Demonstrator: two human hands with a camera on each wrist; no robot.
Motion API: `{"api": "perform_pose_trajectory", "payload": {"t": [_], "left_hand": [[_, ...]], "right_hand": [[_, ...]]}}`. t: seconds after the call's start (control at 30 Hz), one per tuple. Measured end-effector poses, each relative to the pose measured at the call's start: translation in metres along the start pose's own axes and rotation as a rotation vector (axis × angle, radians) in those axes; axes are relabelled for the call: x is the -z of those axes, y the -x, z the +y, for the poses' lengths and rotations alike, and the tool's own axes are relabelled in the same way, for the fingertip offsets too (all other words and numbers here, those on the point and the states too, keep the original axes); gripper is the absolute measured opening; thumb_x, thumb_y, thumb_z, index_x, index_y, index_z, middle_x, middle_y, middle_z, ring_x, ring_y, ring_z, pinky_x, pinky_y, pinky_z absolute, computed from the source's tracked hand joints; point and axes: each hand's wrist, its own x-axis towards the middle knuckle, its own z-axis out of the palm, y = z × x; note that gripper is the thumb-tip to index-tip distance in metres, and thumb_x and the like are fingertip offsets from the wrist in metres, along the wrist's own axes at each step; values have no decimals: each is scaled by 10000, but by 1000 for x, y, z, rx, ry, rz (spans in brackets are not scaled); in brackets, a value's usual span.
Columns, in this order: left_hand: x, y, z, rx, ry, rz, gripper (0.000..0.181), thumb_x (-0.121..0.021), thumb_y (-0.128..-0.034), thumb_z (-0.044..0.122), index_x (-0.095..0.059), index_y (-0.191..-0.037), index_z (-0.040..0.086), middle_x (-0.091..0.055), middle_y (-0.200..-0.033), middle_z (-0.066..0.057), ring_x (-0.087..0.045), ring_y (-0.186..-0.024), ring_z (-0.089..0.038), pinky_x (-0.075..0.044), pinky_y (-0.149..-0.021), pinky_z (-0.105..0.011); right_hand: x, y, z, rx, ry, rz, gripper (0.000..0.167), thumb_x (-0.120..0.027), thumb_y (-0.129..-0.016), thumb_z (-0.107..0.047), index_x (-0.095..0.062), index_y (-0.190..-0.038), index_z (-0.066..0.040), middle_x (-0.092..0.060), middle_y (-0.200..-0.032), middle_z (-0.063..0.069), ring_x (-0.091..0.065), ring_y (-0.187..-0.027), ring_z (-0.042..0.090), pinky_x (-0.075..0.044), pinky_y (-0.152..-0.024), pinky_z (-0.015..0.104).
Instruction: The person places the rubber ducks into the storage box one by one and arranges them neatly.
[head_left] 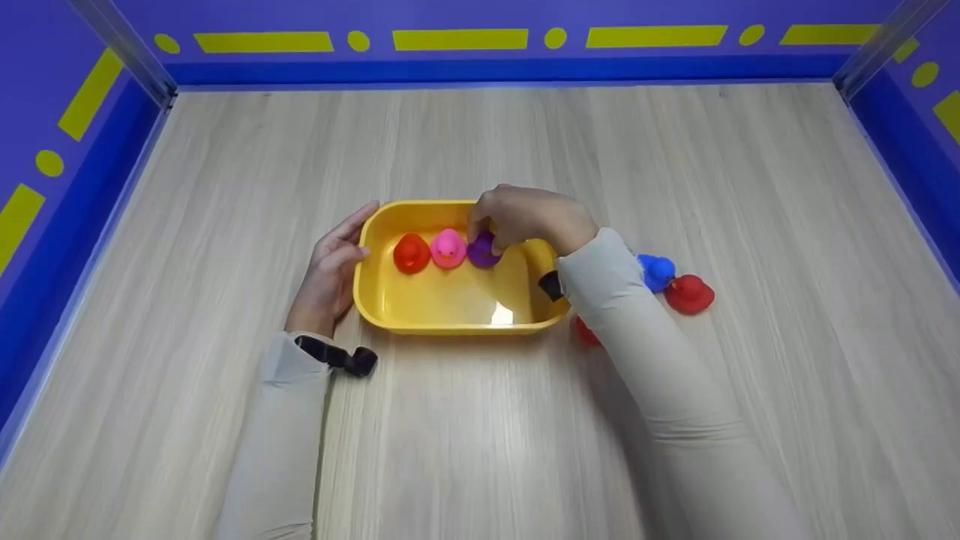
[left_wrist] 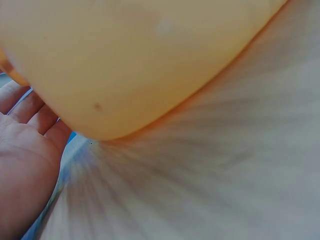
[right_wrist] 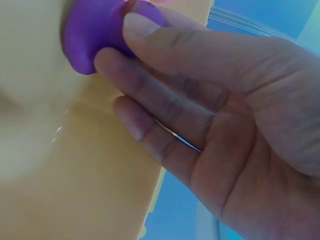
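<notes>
A yellow plastic basin (head_left: 450,329) stands on the table, with a red rubber duck (head_left: 412,253) and a pink rubber duck (head_left: 448,249) side by side inside. My right hand (head_left: 529,215) reaches over the far rim and pinches a purple rubber duck (right_wrist: 95,35) between thumb and fingers, just right of the pink one. At the basin's left end my left hand (head_left: 334,262) holds the side, its thumb at the rim and its fingers along the outer wall. In the left wrist view the palm (left_wrist: 25,150) faces that wall; the thumb is out of sight.
Right of the basin, a blue rubber duck (head_left: 658,272) and another red duck (head_left: 690,294) touch on the wood-grain table (head_left: 465,435). Part of one more red object (head_left: 586,331) shows beneath the right forearm. Blue panels (head_left: 480,71) with yellow marks border the table.
</notes>
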Motion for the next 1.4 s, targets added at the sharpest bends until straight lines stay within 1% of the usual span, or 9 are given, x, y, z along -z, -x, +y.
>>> {"api": "perform_pose_trajectory", "payload": {"t": [0.23, 0.43, 0.67, 0.8, 0.87, 0.97, 1.03, 1.27, 1.4], "left_hand": [[-1, -1, 0, -11, -2, 3, 641, -360, -803, -109, -347, -1442, -68, -538, -1369, -56, -480, -1273, -180, -428, -1062, -290], [-1, 0, 0, -2, 9, 11, 649, -358, -796, -112, -328, -1443, -83, -551, -1351, -46, -482, -1273, -178, -420, -1068, -282], [-1, -1, 0, 4, 19, 13, 641, -358, -801, -108, -360, -1440, -61, -566, -1338, -33, -493, -1259, -172, -434, -1053, -277], [0, 0, 0, 11, 27, 9, 634, -350, -808, -102, -356, -1441, -64, -566, -1333, -37, -495, -1250, -185, -432, -1057, -284], [0, 0, 0, 18, 24, 5, 636, -346, -812, -98, -344, -1447, -63, -558, -1341, -35, -485, -1263, -187, -420, -1069, -288], [1, 0, 0, 25, 15, 11, 640, -349, -811, -97, -346, -1450, -52, -549, -1356, -37, -476, -1275, -195, -405, -1085, -307], [1, 0, 0, 27, 9, 15, 644, -354, -809, -95, -352, -1450, -44, -540, -1371, -42, -470, -1283, -199, -389, -1097, -324], [-1, 0, 1, 31, -2, 20, 643, -359, -810, -91, -355, -1451, -38, -512, -1408, -69, -461, -1294, -203, -359, -1117, -344], [-1, 0, 1, 31, 2, 28, 639, -361, -808, -96, -365, -1444, -43, -532, -1387, -56, -473, -1282, -194, -379, -1104, -335]], "right_hand": [[0, 2, -1, -49, -11, -21, 296, -684, -858, -61, -690, -1123, -194, -582, -1148, 16, -523, -1055, 205, -484, -983, 354], [1, 4, -2, -54, -19, -40, 325, -687, -856, -62, -681, -1151, -198, -585, -1165, 12, -526, -1069, 203, -479, -995, 357], [3, 9, -4, -73, -36, -36, 326, -702, -852, -100, -682, -1158, -211, -594, -1148, 5, -528, -1066, 197, -484, -988, 350], [5, 11, -5, -95, -56, -36, 358, -700, -855, -109, -669, -1197, -209, -598, -1160, 3, -528, -1079, 195, -485, -991, 351], [6, 13, -5, -116, -62, -28, 368, -696, -860, -120, -661, -1212, -222, -587, -1161, -6, -513, -1081, 194, -481, -992, 361], [7, 16, -6, -123, -70, -11, 387, -684, -870, -122, -649, -1240, -229, -590, -1163, -14, -508, -1075, 192, -482, -986, 381], [8, 18, -5, -111, -68, 5, 399, -679, -871, -111, -647, -1249, -232, -604, -1157, -27, -520, -1062, 182, -491, -974, 381], [12, 28, 1, -12, -42, 77, 401, -650, -877, -67, -651, -1253, -204, -647, -1171, -24, -554, -1052, 183, -517, -938, 373], [15, 34, 5, 0, -55, 102, 402, -656, -873, -77, -651, -1257, -197, -645, -1221, -6, -581, -1032, 189, -527, -930, 360]]}}
